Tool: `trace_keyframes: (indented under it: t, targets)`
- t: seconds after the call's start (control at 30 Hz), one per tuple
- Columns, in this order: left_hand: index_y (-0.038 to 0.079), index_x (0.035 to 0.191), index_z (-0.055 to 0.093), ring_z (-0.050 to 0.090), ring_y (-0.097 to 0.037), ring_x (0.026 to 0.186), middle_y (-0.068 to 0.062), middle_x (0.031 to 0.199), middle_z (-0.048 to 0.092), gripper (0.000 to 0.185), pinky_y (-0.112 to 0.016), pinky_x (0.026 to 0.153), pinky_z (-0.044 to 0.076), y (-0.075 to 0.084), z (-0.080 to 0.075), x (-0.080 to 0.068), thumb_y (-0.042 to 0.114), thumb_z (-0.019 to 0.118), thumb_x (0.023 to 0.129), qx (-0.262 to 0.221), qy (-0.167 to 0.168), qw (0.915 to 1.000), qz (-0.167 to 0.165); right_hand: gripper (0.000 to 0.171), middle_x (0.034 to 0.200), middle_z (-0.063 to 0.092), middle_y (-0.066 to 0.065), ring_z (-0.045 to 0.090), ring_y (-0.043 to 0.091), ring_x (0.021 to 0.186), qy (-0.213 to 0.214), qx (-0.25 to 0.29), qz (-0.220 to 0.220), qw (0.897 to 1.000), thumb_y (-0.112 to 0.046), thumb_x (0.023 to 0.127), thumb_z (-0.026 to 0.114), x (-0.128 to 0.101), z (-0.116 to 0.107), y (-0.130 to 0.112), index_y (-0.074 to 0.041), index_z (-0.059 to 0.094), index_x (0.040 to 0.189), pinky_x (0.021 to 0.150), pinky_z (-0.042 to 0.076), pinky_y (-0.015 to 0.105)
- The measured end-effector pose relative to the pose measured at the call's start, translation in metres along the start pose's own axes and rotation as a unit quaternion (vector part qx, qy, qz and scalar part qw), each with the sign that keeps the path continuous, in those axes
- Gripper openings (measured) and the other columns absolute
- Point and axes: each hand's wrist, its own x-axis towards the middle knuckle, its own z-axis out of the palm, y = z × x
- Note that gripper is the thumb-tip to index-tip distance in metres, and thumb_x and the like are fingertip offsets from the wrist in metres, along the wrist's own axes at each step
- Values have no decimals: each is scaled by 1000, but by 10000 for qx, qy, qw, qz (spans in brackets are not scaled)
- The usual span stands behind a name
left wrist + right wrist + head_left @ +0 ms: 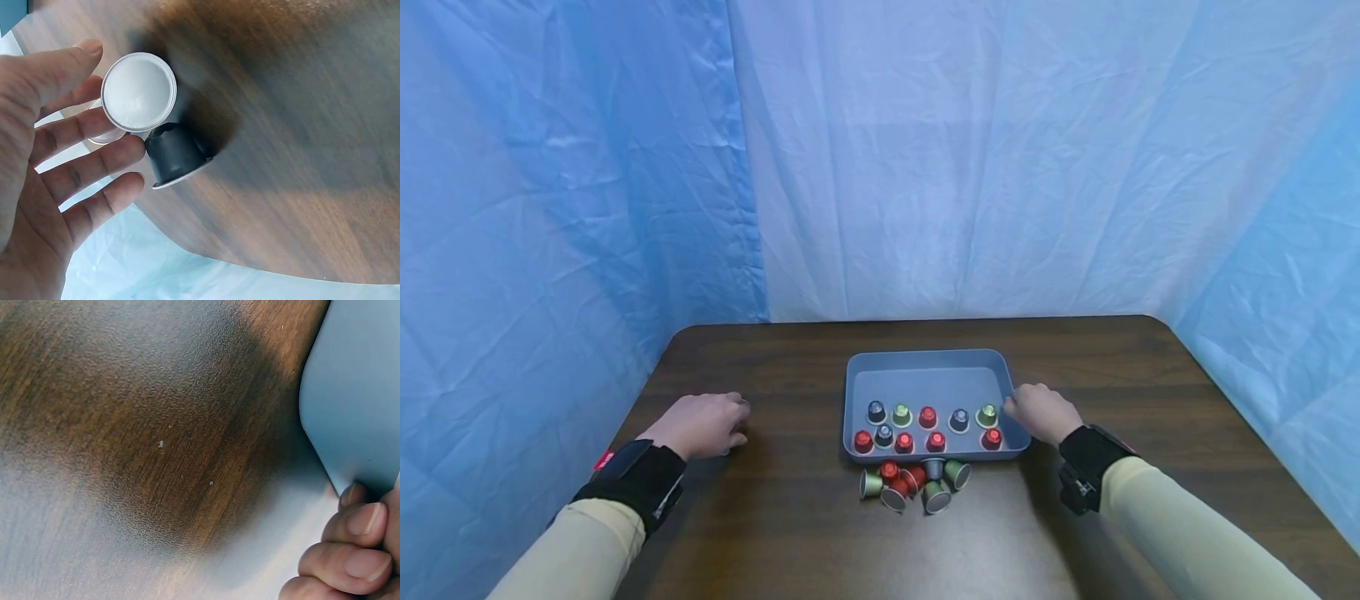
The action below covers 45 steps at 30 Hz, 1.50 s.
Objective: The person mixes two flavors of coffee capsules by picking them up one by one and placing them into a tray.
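Head view: small tapered capsules in red, green and dark blue-grey, shiny as metal (927,417), stand wide end down in two rows inside a shallow, blue-grey rectangular tray (925,379). A loose cluster of similar red, green and dark capsules (895,496) lies just outside its near edge, on the dark brown wood-grain table (790,533). Your right hand (1045,412) is at the tray's right rim, fingers curled; you can't tell whether they pinch anything. Left wrist view: your left hand (69,137) has its fingers spread, beside a capsule with a round silver lid (139,92) and a black tapered capsule (175,153); contact uncertain.

Handling, your best guess: light, thin-walled, stiff until dented. Smooth taper may slip upward out of a hard squeeze. Take the sides lightly, low by the flange; spare the lid, likely thin foil.

Edges: the tray wall is raised, so lift over it. Your widest room inside is the far half; the near rows stand closer together and could topple if brushed. Between left hand and tray, you have a broad stretch of table.
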Motion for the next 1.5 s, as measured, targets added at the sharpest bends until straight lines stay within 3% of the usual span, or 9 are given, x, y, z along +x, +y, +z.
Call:
trace_keyframes:
  t: [0.13, 0.27, 0.7, 1.0, 1.3, 1.5]
  targets:
    - [10, 105, 77, 69, -23, 92, -8, 111, 70, 26, -47, 84, 59, 0, 2, -1, 27, 83, 86, 42, -74, 10000, 37, 27, 63, 47, 6, 53, 21, 59, 6, -5, 8, 10000, -20, 101, 57, 0, 0, 0, -4, 67, 82, 57, 42, 30]
    - [9, 108, 78, 70, -28, 104, -11, 123, 69, 28, -51, 89, 57, -1, 5, -3, 26, 83, 86, 55, -44, 9999, 84, 28, 64, 47, 6, 53, 21, 59, -17, -6, 9, 10000, -20, 101, 56, 0, 0, -1, -4, 67, 81, 57, 42, 31]
    - [11, 103, 76, 59, -18, 76, -4, 96, 67, 27, -47, 80, 59, -5, 10, -8, 27, 86, 83, -111, -103, 9999, -61, 28, 64, 48, 6, 53, 21, 59, 2, -20, 6, 10000, -21, 101, 57, 2, 1, 1, -5, 67, 80, 57, 42, 31]
    - [10, 101, 74, 58, -19, 75, -4, 90, 66, 25, -48, 81, 59, -4, 11, -9, 16, 86, 81, -277, -103, 9996, -14, 29, 63, 47, 6, 53, 22, 58, -31, -2, 17, 10000, -20, 101, 56, 1, -1, 1, -6, 65, 77, 56, 41, 31]
    - [13, 91, 72, 54, -18, 71, 1, 80, 63, 18, -42, 75, 58, -3, 10, -9, 18, 87, 81, 78, 228, 9995, 190, 29, 63, 46, 6, 52, 21, 58, -6, 39, -40, 10000, -19, 101, 56, 0, -2, -1, -5, 65, 77, 56, 41, 30]
    - [15, 86, 63, 53, -14, 67, 4, 75, 58, 23, -37, 68, 56, -1, 3, -6, 14, 85, 83, -185, 313, 9991, 230, 30, 62, 45, 5, 52, 21, 57, 3, 41, -67, 10000, -19, 101, 55, 0, -2, 0, -6, 65, 76, 56, 41, 30]
